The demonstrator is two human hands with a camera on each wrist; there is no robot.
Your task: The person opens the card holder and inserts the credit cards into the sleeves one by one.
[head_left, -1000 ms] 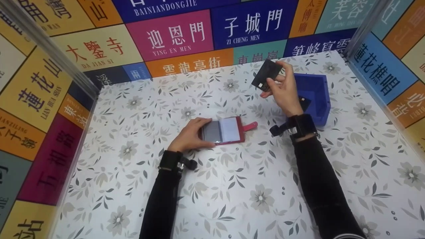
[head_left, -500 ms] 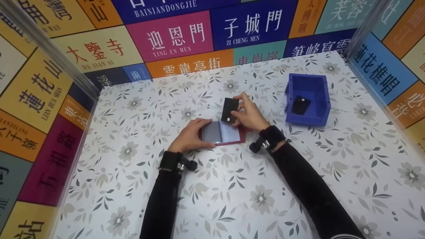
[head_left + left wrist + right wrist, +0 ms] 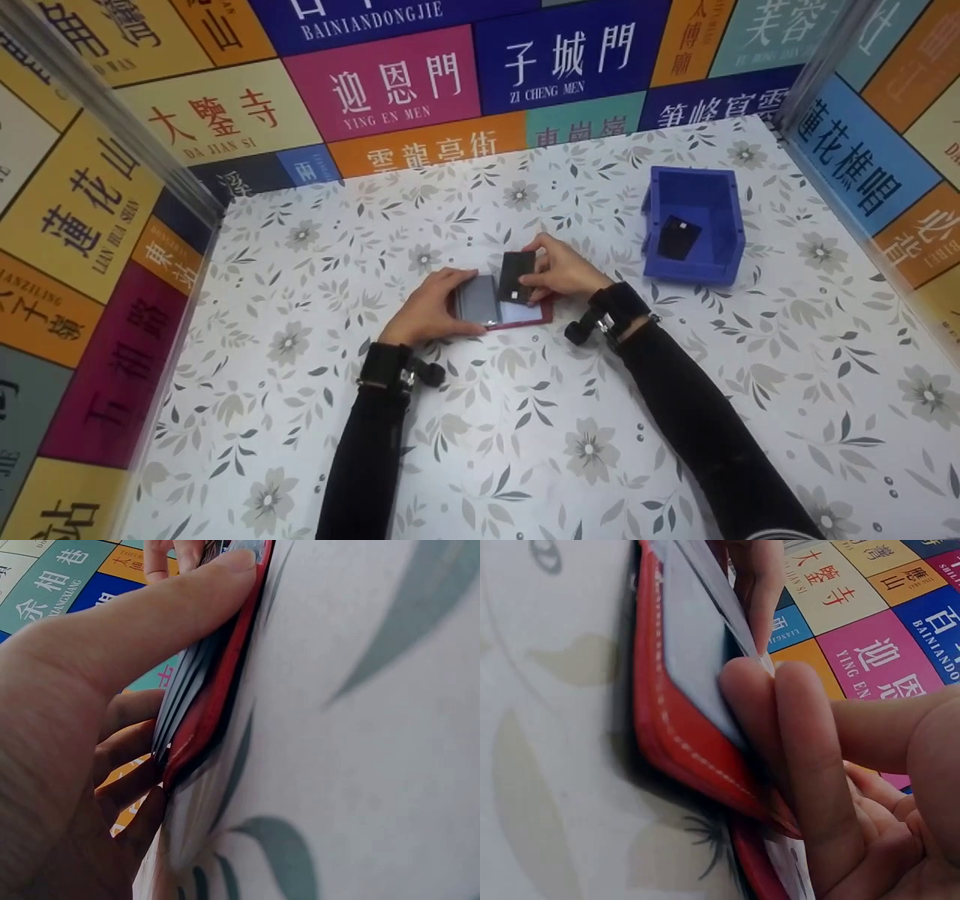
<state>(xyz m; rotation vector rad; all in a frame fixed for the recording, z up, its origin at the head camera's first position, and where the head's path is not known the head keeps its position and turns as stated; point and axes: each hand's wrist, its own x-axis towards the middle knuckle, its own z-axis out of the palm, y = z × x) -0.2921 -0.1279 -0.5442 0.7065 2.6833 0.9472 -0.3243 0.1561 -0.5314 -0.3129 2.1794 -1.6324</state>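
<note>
A small red card holder [image 3: 546, 314] lies spread on the table, with grey clear sleeves on its left and a white page on its right. My left hand [image 3: 427, 306] grips its left end, thumb at the near edge and fingers at the far edge; the left wrist view shows the stacked sleeves and red cover [image 3: 214, 705]. Between thumb and fingers, my right hand [image 3: 568, 271] pinches a black card [image 3: 516, 271] with a small light chip, over the white page. In the right wrist view the fingers mostly hide the card beside the stitched red cover [image 3: 682, 727].
Toward the back right stands a blue plastic bin [image 3: 690, 273] with another black card [image 3: 679, 238] inside. A patterned cloth [image 3: 465, 435] covers the table. Colourful lettered panels [image 3: 405, 82] wall off the back and both sides.
My right hand has brought the black card from beside the bin leftward, then lowered it onto the holder's right page. My left hand has stayed on the holder.
</note>
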